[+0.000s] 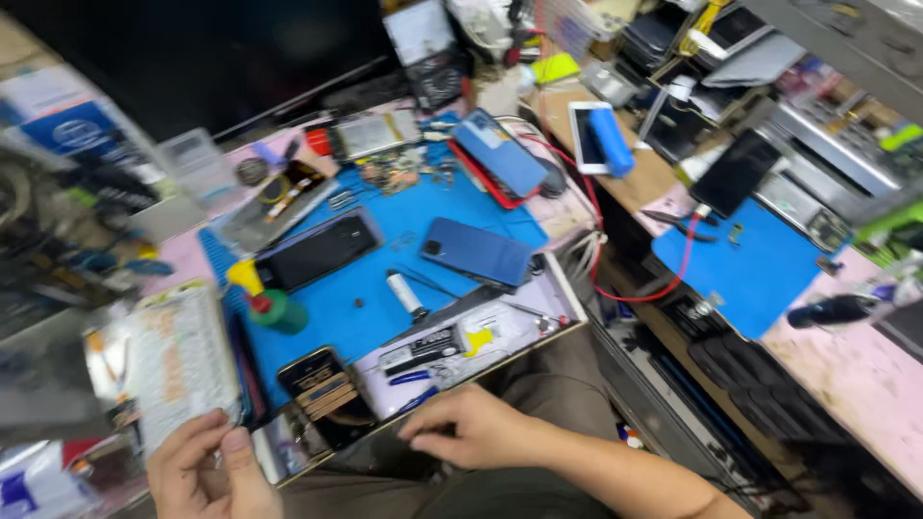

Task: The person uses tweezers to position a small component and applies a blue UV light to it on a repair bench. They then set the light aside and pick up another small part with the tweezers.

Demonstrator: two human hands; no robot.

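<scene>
The left hand [207, 471] sits at the near left edge of the view, thumb and fingers pinched on the bottom of a flat, clear packet [178, 360] with pale printed backing. The packet stands up out of the grip, its long side running away from the person and leaning a little left, so it covers the near left corner of the counter [567, 207]. The right hand [471, 432] rests just right of it on the near rim of the white tray [500, 327], fingers loosely curled and pointing left, holding nothing that I can see.

Between the two hands, just beyond the fingertips, lies a dark phone with a gold band [322, 394], its long side pointing away and slightly left; the right hand is a touch nearer to it. Pliers with blue handles [413, 380] lie on the tray beside it.

Farther out is the blue mat [423, 211], carrying a black phone [317, 250] lying crosswise, a blue phone [478, 253] to its right, a small white tube [406, 293] between them, and a green and red bottle with a yellow tip [271, 303] at the near left. Another blue phone on a red one [500, 154] lies at the far edge.

The whole view is smeared by motion. The left side is a blur, the packet's lower edge is hidden by fingers, and the far shelves are too cluttered to sort out.
</scene>
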